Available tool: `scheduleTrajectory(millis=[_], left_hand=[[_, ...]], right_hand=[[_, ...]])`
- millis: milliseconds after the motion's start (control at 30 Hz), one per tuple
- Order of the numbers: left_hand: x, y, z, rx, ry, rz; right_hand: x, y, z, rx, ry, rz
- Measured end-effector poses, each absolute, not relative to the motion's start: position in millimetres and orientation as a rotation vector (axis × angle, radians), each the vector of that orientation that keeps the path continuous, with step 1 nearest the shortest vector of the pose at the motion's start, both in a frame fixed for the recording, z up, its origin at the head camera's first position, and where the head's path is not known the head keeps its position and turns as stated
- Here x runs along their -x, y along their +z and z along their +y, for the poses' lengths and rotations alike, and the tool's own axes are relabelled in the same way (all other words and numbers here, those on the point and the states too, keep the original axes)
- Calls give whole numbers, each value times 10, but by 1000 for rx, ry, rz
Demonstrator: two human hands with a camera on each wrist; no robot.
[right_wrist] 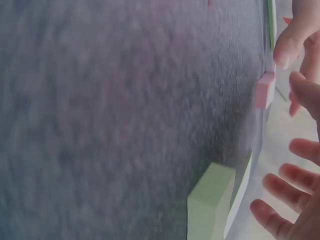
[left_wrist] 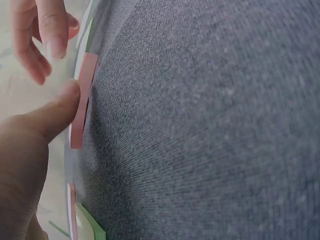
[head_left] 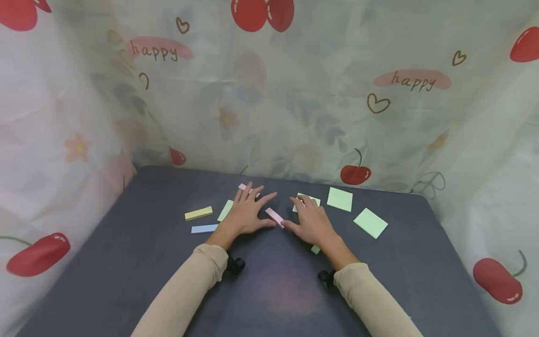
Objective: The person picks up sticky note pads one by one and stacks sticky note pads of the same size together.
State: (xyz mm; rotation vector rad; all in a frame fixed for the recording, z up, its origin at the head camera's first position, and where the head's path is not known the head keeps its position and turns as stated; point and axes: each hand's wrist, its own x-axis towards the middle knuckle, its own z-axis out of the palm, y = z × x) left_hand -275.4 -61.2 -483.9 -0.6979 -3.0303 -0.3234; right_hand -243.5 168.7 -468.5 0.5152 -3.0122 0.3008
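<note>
A narrow pink sticky-note pad [head_left: 274, 217] lies at a slant on the dark table between both hands. My left hand [head_left: 246, 214] has its fingers spread, its thumb close by this pad; in the left wrist view the thumb overlaps the edge of the pink pad [left_wrist: 84, 100]. From the other side comes my right hand [head_left: 312, 222], fingers loosely bent and nothing held, thumb tip near the pad's near end. Behind the left fingers a second pink strip [head_left: 242, 186] is partly hidden. A light green square pad [head_left: 316, 202] is partly covered by the right fingers.
Left of the left hand lie a yellow strip [head_left: 199, 213], a blue strip [head_left: 204, 229] and a light green pad [head_left: 225, 210]. Two green square pads [head_left: 339, 200] sit at the right. A small green block [right_wrist: 212, 200] is beneath the right wrist. Printed curtains enclose the table.
</note>
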Motion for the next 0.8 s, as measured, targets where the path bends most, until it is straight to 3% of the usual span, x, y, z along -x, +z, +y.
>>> scheduleTrajectory(millis=[800], left_hand=[[2722, -4885, -625, 712, -475, -2972]], right_hand=[[2402, -4791, 1456, -485, 417, -3014]])
